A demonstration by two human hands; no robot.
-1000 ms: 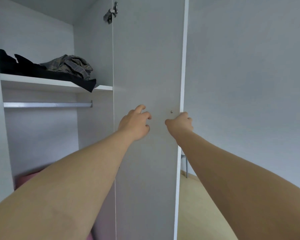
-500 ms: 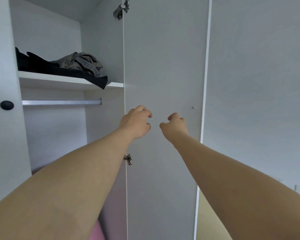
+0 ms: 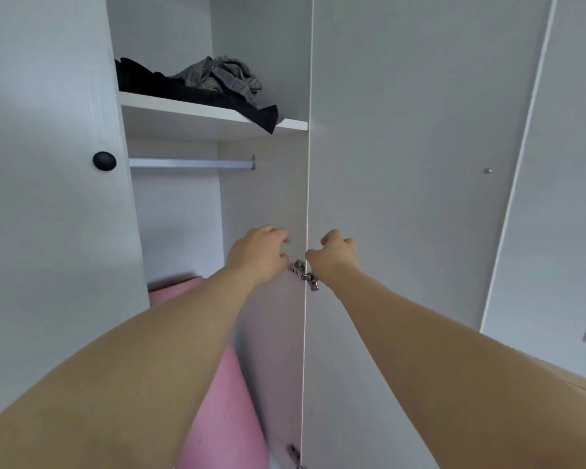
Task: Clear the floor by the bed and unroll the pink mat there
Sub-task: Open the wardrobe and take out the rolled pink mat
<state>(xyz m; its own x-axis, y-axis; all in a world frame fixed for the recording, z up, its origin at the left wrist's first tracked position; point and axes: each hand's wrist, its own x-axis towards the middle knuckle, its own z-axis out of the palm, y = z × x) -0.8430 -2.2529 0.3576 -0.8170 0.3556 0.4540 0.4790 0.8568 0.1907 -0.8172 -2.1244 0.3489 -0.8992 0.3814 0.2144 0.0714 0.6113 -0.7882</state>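
Observation:
The rolled pink mat (image 3: pixel 229 414) stands upright inside the open white wardrobe, low in the compartment; my left forearm covers much of it. My left hand (image 3: pixel 256 253) hovers inside the compartment above the mat, fingers curled, holding nothing. My right hand (image 3: pixel 334 255) is level with it, just right of the door hinge (image 3: pixel 307 275), fingers loosely curled and empty. Both hands are apart from the mat.
The open wardrobe door (image 3: pixel 420 198) swings out to the right. The left door (image 3: pixel 48 198) with a black knob (image 3: pixel 104 161) stays closed. Dark and plaid clothes (image 3: pixel 214 82) lie on the upper shelf above a bare metal hanging rail (image 3: pixel 190 163).
The right door has swung fully open and my right hand has let go of its edge. My view has turned toward the compartment, and more of the pink mat shows.

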